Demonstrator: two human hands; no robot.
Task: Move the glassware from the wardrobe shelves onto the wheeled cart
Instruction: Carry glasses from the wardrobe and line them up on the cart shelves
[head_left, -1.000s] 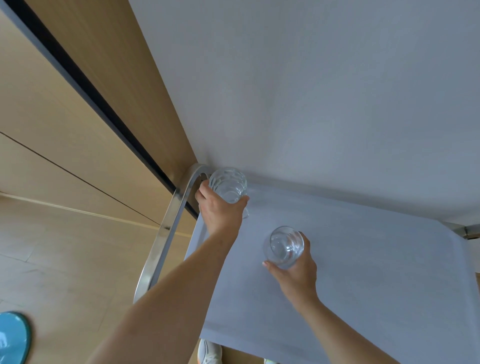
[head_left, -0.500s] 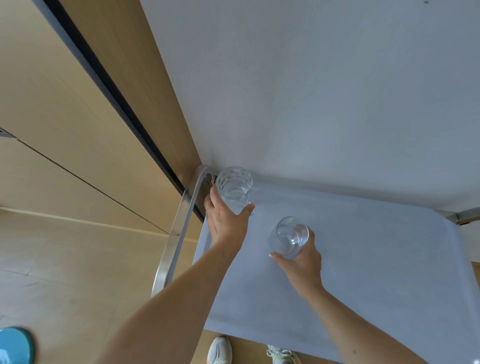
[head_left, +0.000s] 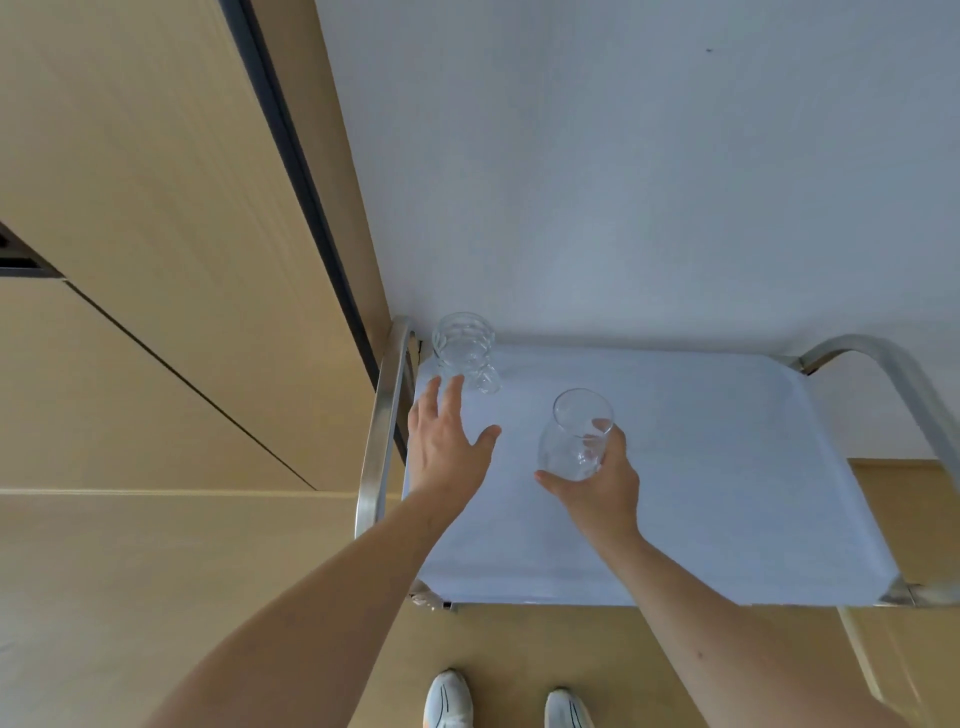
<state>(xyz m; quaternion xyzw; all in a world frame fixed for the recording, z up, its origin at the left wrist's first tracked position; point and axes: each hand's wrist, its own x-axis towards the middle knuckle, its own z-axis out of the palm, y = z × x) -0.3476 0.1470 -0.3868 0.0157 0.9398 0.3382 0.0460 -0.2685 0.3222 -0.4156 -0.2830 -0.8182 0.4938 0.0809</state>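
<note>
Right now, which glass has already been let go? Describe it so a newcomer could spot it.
Start at the white-topped wheeled cart against the wall and go to its far left corner, beside the curved metal handle. The clear ribbed glass tumbler stands there alone, just past the open left hand; the smooth rounded glass is gripped in the right hand.

A plain white wall rises ahead of me, evenly lit. To my left stand pale wood panels, with a dark vertical strip where they meet the wall. Under my white shoes lies a tan wooden floor.
</note>
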